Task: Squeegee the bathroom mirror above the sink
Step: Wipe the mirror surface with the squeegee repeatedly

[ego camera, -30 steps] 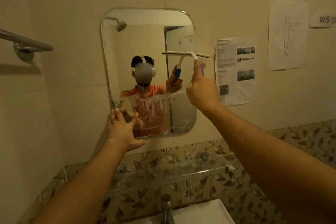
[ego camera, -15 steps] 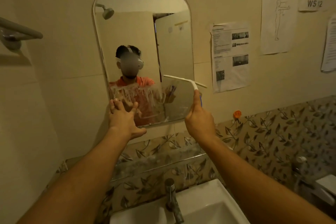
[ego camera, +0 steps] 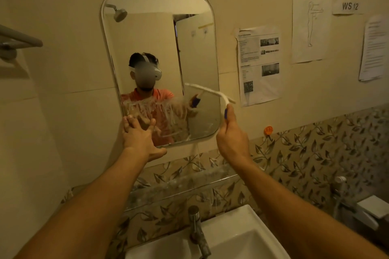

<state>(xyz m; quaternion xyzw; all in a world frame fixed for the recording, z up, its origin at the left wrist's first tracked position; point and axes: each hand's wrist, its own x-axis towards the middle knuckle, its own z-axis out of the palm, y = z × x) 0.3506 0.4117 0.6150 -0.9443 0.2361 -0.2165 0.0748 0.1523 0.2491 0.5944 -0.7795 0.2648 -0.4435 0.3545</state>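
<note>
A rounded rectangular mirror (ego camera: pixel 147 33) hangs on the beige tiled wall. Its upper part looks clean, while white soapy streaks (ego camera: pixel 151 107) run down the lower left. My right hand (ego camera: pixel 231 136) grips the blue handle of a white squeegee (ego camera: pixel 210 91), whose blade lies tilted across the mirror's lower right edge. My left hand (ego camera: pixel 139 136) presses flat, fingers straight, against the mirror's lower left corner. A person with a headset and orange shirt is reflected in the glass.
Below the mirror runs a glass shelf (ego camera: pixel 179 189), with a chrome tap (ego camera: pixel 197 231) and white sink (ego camera: pixel 235 237) under it. Papers (ego camera: pixel 260 65) are stuck to the wall at right. A grey towel bar (ego camera: pixel 19 40) juts out at left. An orange hook (ego camera: pixel 268 130) sits on the leaf-patterned tiles.
My right hand has drawn the squeegee down the mirror's right side, from the middle to near the bottom edge. My left hand has stayed pressed on the lower left corner.
</note>
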